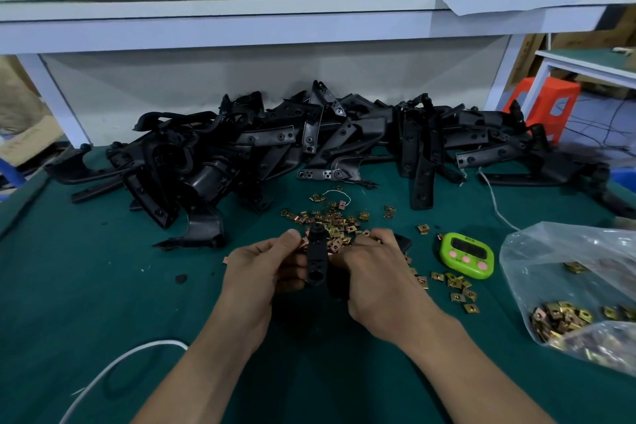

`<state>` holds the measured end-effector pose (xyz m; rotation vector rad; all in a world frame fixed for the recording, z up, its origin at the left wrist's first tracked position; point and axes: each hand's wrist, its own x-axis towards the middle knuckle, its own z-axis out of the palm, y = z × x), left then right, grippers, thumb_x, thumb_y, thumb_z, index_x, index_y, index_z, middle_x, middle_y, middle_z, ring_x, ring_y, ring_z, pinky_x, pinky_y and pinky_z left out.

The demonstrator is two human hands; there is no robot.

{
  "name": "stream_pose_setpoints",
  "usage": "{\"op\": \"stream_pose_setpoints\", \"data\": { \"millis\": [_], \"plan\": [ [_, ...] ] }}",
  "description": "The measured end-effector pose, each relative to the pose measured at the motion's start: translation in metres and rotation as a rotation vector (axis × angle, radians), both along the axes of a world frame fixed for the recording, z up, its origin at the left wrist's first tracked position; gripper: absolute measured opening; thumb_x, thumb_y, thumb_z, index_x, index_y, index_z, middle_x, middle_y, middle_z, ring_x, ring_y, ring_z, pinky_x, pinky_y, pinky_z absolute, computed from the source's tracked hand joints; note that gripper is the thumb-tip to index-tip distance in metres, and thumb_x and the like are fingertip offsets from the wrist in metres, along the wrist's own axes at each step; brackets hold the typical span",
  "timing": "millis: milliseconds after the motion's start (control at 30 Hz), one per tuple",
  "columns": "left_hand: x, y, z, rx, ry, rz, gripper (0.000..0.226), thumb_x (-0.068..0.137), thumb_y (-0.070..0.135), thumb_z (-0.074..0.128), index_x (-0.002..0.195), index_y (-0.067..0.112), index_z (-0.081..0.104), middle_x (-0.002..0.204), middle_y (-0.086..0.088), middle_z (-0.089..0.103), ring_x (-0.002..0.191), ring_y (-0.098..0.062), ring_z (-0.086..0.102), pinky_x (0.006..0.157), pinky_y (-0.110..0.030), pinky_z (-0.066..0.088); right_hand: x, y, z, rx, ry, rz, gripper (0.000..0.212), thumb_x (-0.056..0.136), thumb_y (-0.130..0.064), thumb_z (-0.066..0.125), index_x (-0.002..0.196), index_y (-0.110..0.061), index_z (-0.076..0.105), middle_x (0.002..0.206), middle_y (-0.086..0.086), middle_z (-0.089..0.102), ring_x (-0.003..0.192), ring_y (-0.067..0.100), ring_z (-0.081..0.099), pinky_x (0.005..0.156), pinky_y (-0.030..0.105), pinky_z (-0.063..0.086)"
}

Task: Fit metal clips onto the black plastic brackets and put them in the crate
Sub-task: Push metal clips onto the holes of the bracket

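A black plastic bracket (316, 260) stands upright between my two hands above the green table. My left hand (265, 265) grips its left side, thumb up near the top. My right hand (373, 268) curls round its right side, and another dark part of the bracket shows beside its knuckles. Loose brass-coloured metal clips (335, 222) lie scattered on the table just behind my hands. A big heap of black brackets (309, 144) fills the back of the table. No crate is in view.
A green timer (467, 255) lies right of my hands, with more clips (457, 286) near it. A clear plastic bag (578, 289) holding clips sits at the right edge. A white cable (113, 365) curves at the front left. A shelf (241, 24) runs overhead.
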<state>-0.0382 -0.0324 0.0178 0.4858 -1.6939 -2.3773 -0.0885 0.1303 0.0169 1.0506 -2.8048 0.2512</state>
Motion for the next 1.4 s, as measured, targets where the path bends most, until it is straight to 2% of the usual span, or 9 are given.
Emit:
{"op": "stream_pose_setpoints", "data": {
  "millis": [133, 333, 433, 633, 833, 1000, 1100, 1233, 1400],
  "plan": [
    [-0.001, -0.002, -0.001, -0.02, -0.008, -0.017, 0.029, 0.092, 0.023, 0.07, 0.065, 0.012, 0.076, 0.063, -0.005, 0.066, 0.05, -0.011, 0.06, 0.045, -0.02, 0.049, 0.0, 0.002, 0.001, 0.022, 0.009, 0.001, 0.022, 0.066, -0.008, 0.059, 0.075, -0.028, 0.06, 0.071, -0.011, 0.051, 0.082, 0.015, 0.046, 0.101, 0.031, 0.022],
    [-0.002, -0.012, 0.001, -0.039, -0.034, -0.076, 0.02, 0.076, 0.027, 0.078, 0.061, 0.014, 0.074, 0.061, -0.002, 0.063, 0.049, -0.008, 0.056, 0.044, -0.018, 0.047, 0.002, 0.0, 0.001, 0.064, 0.082, 0.037, 0.025, 0.067, -0.003, 0.051, 0.072, -0.028, 0.053, 0.075, -0.008, 0.06, 0.079, 0.015, 0.042, 0.097, 0.032, 0.021],
    [-0.002, -0.019, 0.0, -0.071, -0.078, -0.113, 0.023, 0.081, 0.022, 0.076, 0.06, 0.014, 0.072, 0.059, -0.001, 0.061, 0.047, -0.007, 0.054, 0.042, -0.017, 0.044, 0.002, -0.002, -0.002, 0.071, 0.101, 0.049, 0.023, 0.07, -0.004, 0.052, 0.072, -0.027, 0.053, 0.078, -0.008, 0.061, 0.084, 0.016, 0.047, 0.099, 0.033, 0.021],
    [-0.002, -0.021, -0.003, -0.108, -0.088, -0.172, 0.03, 0.085, 0.022, 0.074, 0.055, 0.017, 0.071, 0.058, 0.002, 0.058, 0.046, -0.006, 0.051, 0.042, -0.016, 0.042, 0.004, -0.003, -0.002, 0.04, 0.118, 0.066, 0.023, 0.072, -0.004, 0.051, 0.067, -0.027, 0.049, 0.076, -0.009, 0.059, 0.077, 0.013, 0.031, 0.098, 0.033, 0.021],
    [-0.002, -0.014, -0.003, -0.056, -0.075, -0.121, 0.025, 0.07, 0.033, 0.077, 0.053, 0.018, 0.067, 0.055, 0.002, 0.056, 0.044, -0.007, 0.05, 0.041, -0.017, 0.042, 0.006, -0.005, -0.002, 0.093, 0.154, 0.038, 0.021, 0.082, -0.01, 0.051, 0.075, -0.027, 0.061, 0.081, -0.009, 0.064, 0.087, 0.016, 0.05, 0.096, 0.034, 0.019],
    [0.001, -0.014, -0.002, -0.063, -0.107, -0.121, 0.029, 0.068, 0.035, 0.078, 0.051, 0.019, 0.059, 0.053, 0.003, 0.05, 0.041, -0.006, 0.042, 0.039, -0.017, 0.036, 0.012, -0.01, -0.003, 0.099, 0.153, 0.011, 0.02, 0.081, -0.011, 0.055, 0.068, -0.026, 0.06, 0.073, -0.008, 0.063, 0.083, 0.018, 0.052, 0.093, 0.035, 0.023],
    [0.0, -0.013, -0.004, -0.13, -0.131, -0.066, 0.037, 0.072, 0.033, 0.08, 0.053, 0.016, 0.053, 0.049, 0.002, 0.045, 0.038, -0.008, 0.037, 0.037, -0.018, 0.032, 0.015, -0.011, -0.004, 0.156, 0.122, -0.004, 0.016, 0.078, -0.014, 0.061, 0.067, -0.026, 0.06, 0.074, -0.007, 0.063, 0.085, 0.019, 0.051, 0.097, 0.036, 0.022],
    [-0.002, -0.013, -0.01, -0.277, -0.176, -0.028, 0.053, 0.083, 0.033, 0.079, 0.04, 0.02, 0.051, 0.044, 0.002, 0.042, 0.036, -0.008, 0.035, 0.037, -0.017, 0.03, 0.018, -0.013, -0.004, 0.202, 0.116, -0.016, 0.011, 0.082, -0.017, 0.057, 0.074, -0.025, 0.061, 0.082, -0.004, 0.064, 0.092, 0.021, 0.048, 0.102, 0.039, 0.019],
    [-0.001, -0.007, -0.015, -0.449, -0.13, 0.031, 0.051, 0.084, 0.037, 0.08, 0.046, 0.015, 0.053, 0.044, 0.0, 0.039, 0.04, -0.012, 0.029, 0.038, -0.019, 0.027, 0.02, -0.016, -0.004, 0.211, 0.142, -0.04, 0.013, 0.088, -0.022, 0.055, 0.078, -0.023, 0.063, 0.086, 0.0, 0.066, 0.098, 0.023, 0.047, 0.102, 0.04, 0.021]
  ]
}}
